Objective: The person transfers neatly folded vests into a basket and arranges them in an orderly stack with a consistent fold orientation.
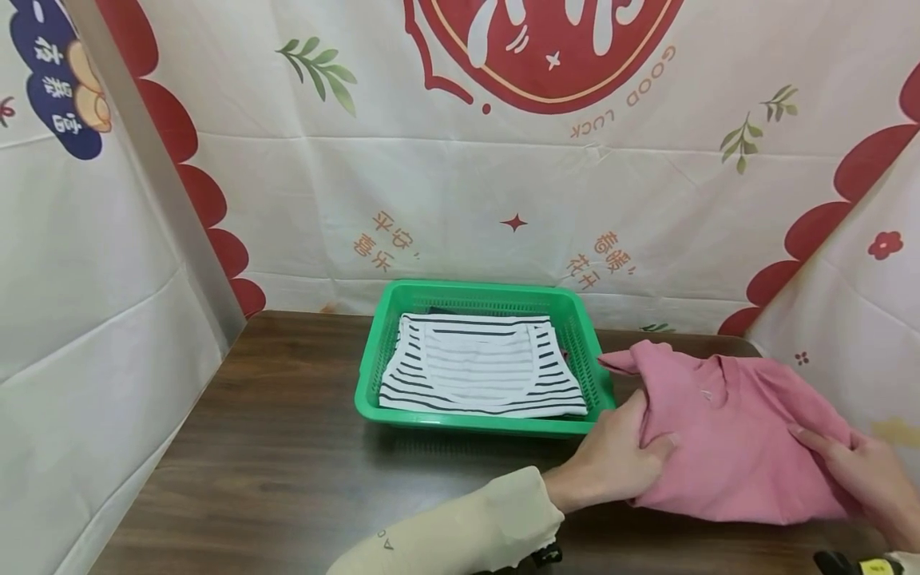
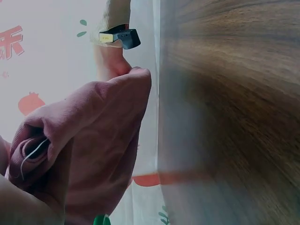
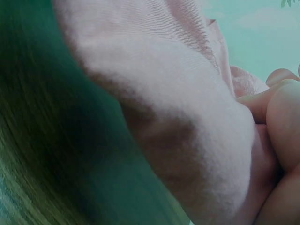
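Observation:
A folded pink shirt (image 1: 740, 447), its neckline facing up, is stretched between both hands just right of the green basket. My left hand (image 1: 618, 451) grips its left side, thumb on top, close to the basket's right wall. On the opposite side, my right hand (image 1: 855, 471) pinches the edge between thumb and fingers. The left wrist view shows the shirt (image 2: 103, 140) raised above the tabletop, with a loose fold at its end. Close up in the right wrist view, the pink cloth (image 3: 178, 122) hides much of the right fingers.
The green plastic basket (image 1: 474, 425) stands at the back of the brown wooden table (image 1: 287, 447). Inside lies a folded white garment with dark stripes (image 1: 481, 367), over a darker cloth edge. A printed curtain (image 1: 460, 200) closes off the back and sides.

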A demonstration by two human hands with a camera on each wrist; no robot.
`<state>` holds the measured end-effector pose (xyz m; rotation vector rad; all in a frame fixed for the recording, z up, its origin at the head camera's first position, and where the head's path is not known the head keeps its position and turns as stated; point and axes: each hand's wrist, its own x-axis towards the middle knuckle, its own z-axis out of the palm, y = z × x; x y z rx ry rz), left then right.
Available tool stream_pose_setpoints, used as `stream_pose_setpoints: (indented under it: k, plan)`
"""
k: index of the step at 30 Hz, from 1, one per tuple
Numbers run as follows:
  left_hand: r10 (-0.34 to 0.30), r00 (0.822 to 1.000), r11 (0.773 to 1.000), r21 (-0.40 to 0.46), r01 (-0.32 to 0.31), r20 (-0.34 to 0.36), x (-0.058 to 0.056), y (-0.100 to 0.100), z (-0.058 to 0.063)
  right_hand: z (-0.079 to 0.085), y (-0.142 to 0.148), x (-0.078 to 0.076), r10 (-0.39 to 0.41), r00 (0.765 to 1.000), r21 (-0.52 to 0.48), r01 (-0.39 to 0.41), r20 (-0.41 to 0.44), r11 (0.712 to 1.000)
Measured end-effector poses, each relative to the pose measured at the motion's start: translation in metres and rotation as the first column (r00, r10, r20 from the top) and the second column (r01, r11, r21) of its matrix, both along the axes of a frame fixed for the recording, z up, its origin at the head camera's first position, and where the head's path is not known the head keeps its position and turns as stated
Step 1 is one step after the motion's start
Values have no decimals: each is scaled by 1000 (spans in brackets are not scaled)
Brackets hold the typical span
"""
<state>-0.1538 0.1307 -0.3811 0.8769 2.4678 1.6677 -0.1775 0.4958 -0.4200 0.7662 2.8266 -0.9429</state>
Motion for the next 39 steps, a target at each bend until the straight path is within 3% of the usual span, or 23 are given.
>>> stream_pose_setpoints:
  k: [8, 22, 39]
  plan:
    - [29, 999, 999, 42, -31, 38, -6, -12, 2, 7, -10, -5, 6, 1000, 30, -6, 24, 1000]
    - [80, 996, 993, 88, -83, 41, -14, -33, 3, 19, -31, -10, 79, 992, 128, -66, -101, 990]
    - [117, 991, 990, 69, -121, 60, -22, -58, 3, 29, -55, -18, 166, 976, 135, -147, -142, 980]
